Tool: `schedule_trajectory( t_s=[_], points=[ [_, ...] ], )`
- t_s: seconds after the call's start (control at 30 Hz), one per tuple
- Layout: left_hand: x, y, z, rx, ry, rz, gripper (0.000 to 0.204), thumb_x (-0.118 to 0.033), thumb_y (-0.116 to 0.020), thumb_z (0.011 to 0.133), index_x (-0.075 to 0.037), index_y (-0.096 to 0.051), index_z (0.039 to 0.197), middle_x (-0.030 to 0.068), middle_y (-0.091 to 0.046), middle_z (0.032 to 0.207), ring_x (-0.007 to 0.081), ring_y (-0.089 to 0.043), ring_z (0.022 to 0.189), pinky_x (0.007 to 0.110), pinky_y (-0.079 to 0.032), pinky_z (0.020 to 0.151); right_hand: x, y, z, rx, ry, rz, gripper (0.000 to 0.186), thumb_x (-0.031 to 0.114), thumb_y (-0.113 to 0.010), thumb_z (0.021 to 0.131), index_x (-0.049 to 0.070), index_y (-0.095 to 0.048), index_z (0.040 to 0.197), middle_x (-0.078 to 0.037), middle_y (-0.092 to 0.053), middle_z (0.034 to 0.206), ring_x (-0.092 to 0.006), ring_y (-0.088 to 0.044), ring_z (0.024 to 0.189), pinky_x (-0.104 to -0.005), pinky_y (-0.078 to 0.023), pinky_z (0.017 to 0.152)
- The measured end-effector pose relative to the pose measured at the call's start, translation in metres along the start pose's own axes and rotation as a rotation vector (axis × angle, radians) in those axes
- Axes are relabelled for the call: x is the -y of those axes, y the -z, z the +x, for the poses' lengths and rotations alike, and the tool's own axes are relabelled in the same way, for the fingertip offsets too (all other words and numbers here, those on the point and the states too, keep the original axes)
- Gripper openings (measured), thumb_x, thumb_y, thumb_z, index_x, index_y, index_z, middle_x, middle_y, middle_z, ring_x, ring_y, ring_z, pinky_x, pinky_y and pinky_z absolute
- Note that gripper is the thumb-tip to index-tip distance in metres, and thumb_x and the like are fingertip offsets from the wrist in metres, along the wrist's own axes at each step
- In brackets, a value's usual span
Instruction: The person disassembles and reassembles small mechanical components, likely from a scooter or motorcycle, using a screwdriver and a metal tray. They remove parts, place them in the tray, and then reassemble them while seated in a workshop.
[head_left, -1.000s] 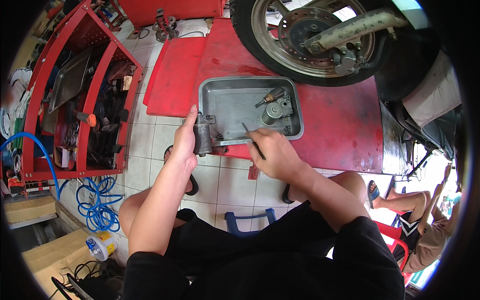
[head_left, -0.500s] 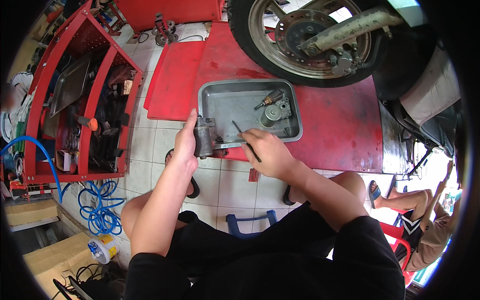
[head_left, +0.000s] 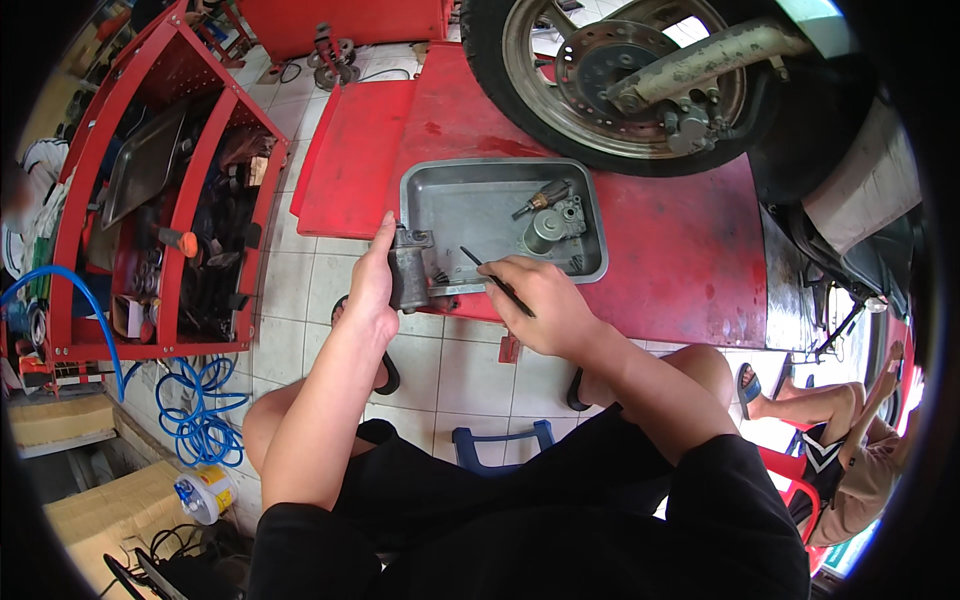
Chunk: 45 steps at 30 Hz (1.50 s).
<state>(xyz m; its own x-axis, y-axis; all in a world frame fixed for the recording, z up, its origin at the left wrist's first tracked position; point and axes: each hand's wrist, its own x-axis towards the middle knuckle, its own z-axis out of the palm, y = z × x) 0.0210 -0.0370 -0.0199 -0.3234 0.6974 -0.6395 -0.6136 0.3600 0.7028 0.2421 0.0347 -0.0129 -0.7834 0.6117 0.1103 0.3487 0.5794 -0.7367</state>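
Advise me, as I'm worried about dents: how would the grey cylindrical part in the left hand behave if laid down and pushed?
The grey cylindrical part looks metal, so it is probably stiff and fairly heavy for its size. Being rounded, it might start to roll, though the lug jutting from its upper end would likely stop it.
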Motion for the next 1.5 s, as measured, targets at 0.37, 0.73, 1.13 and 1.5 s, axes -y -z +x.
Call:
schedule_trajectory(
  t_s=[0.37,0.73,1.13,1.5],
  points=[
    [0.001,-0.003,0.003,-0.078,0.007,-0.031,0.047,-0.056,-0.062,0.102,-0.011,-0.069,0.099,0.0048,-0.068,0.079,0.0185,-0.065,0.068,0.037,-0.057,0.064,-0.007,-0.014,0.0,0.085,0.114,-0.096,0.026,0.014,-0.059,0.099,-0.004,-0.067,0.115,-0.021,-0.069,0.105,-0.042,-0.066,0.098,-0.05,-0.054,0.086],
    [-0.001,-0.005,0.002,-0.022,-0.01,0.006,0.055,-0.061,-0.052,0.105,-0.009,-0.067,0.11,0.0072,-0.066,0.082,0.0205,-0.066,0.068,0.044,-0.061,0.059,0.018,0.014,-0.003,0.152,0.032,-0.04,0.024,0.014,-0.06,0.096,-0.003,-0.072,0.108,-0.022,-0.072,0.095,-0.0419,-0.069,0.087,-0.0481,-0.055,0.076],
    [0.001,-0.001,0.005,-0.013,-0.004,0.001,0.057,-0.062,-0.051,0.105,-0.008,-0.066,0.114,0.0082,-0.065,0.084,0.0211,-0.066,0.068,0.047,-0.062,0.055,0.013,0.012,0.0,0.028,0.084,0.11,0.02,0.012,-0.063,0.093,-0.002,-0.074,0.102,-0.02,-0.072,0.089,-0.0408,-0.069,0.082,-0.0482,-0.055,0.074],
    [-0.001,-0.002,0.003,0.092,0.017,-0.04,0.057,-0.06,-0.059,0.102,-0.005,-0.065,0.116,0.0086,-0.066,0.087,0.0215,-0.066,0.071,0.045,-0.062,0.059,0.009,0.027,0.003,-0.104,-0.033,0.228,0.033,0.02,-0.052,0.107,-0.006,-0.072,0.104,-0.019,-0.072,0.091,-0.0311,-0.069,0.076,-0.0374,-0.055,0.076]
  ],
)
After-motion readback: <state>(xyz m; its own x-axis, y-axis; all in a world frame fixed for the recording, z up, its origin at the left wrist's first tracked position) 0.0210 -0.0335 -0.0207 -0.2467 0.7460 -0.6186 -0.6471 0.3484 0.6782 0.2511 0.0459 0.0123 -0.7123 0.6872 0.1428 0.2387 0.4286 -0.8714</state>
